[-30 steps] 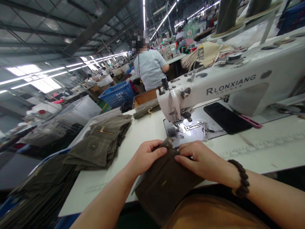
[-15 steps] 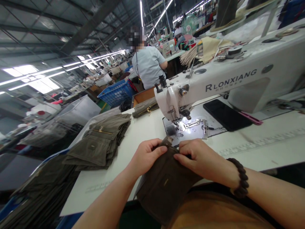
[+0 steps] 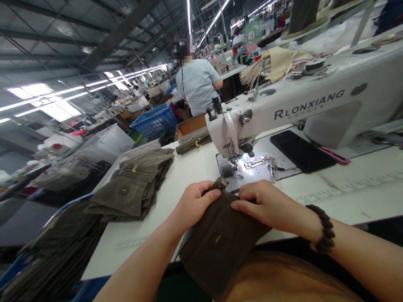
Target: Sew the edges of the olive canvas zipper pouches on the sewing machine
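Observation:
A dark brown fabric piece (image 3: 217, 243) lies over the near edge of the white sewing table (image 3: 189, 172) and hangs toward my lap. My left hand (image 3: 193, 203) pinches its top left edge, thumb on top. My right hand (image 3: 264, 205), with a dark bead bracelet at the wrist, grips the top edge beside it. The fabric's upper corner points at the needle plate (image 3: 252, 165) of the white sewing machine (image 3: 302, 105), a short way in front of both hands.
A stack of olive fabric pieces with zips (image 3: 135, 182) sits on the table's left; more lie heaped lower left (image 3: 53, 247). A black phone (image 3: 297, 151) rests under the machine arm. A blue crate (image 3: 155, 121) and a seated person (image 3: 197, 86) are beyond.
Both hands stay on the fabric's top edge and have barely shifted. The view has drifted slightly; the fabric sits a little closer to the needle plate.

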{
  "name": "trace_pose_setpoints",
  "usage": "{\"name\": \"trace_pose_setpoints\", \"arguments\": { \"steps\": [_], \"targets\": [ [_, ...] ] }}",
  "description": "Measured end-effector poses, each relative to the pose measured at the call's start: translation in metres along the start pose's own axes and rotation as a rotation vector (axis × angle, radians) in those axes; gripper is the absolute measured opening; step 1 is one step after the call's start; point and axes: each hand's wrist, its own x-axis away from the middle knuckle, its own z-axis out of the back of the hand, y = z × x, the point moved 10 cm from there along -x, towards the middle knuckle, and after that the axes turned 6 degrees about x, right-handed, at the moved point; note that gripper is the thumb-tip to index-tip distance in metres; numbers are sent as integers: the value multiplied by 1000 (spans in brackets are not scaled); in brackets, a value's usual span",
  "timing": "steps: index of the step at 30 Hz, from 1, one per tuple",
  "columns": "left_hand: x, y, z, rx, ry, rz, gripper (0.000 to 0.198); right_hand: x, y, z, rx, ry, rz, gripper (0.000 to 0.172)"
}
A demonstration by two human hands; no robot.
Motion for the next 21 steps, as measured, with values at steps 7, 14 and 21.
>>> {"name": "trace_pose_setpoints", "arguments": {
  "steps": [7, 14, 21],
  "targets": [
    [-6, -2, 14, -139, 60, 0, 24, 2, 35, -11, -226, -148, -94, 26],
    [-17, -1, 10, -322, 21, 1, 28, -1, 45, -21, -267, -261, -141, 29],
    [-19, -1, 10, -402, 19, -47, 28, -2, 51, -25, -281, -265, -163, 23]
  ]
}}
